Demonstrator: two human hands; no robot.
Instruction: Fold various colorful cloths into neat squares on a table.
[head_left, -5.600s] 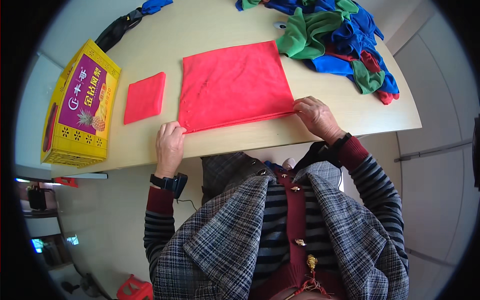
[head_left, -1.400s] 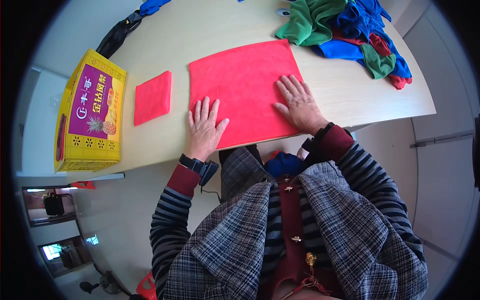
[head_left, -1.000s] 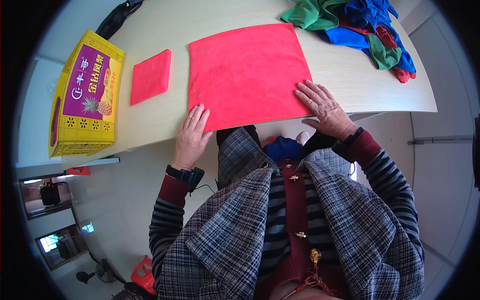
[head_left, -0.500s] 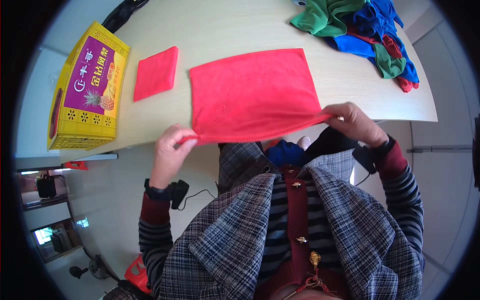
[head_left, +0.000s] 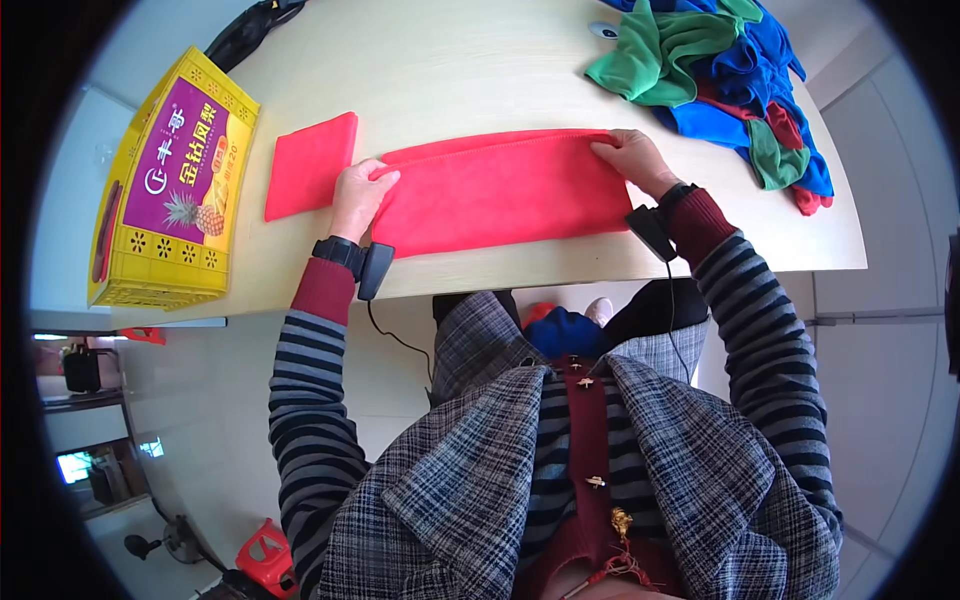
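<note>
1. Pinching the far left corner of the red cloth (head_left: 505,190), my left hand (head_left: 358,192) has its grip clenched on the doubled edge, thumb toward the cloth and knuckles up.
2. My right hand (head_left: 632,160) grasps the far right corner of the same cloth, fingers curled over the folded edge and pressing it to the bench (head_left: 470,70).
3. That red cloth lies flat on the bench as a long band folded in half, stretched between my two hands, its near edge close to the bench's front edge.
4. A small folded red cloth (head_left: 310,165) lies just beside my left hand, on its outer side, flat on the bench.
5. A yellow and purple carton (head_left: 175,180) with a pineapple picture sits further left, near the bench's left end.
6. A heap of green, blue and red cloths (head_left: 735,80) is piled at the far right of the bench, beyond my right hand and apart from the folded cloth.
7. Each wrist wears a dark band with a small black device; a cable hangs from the left one below the bench edge.
</note>
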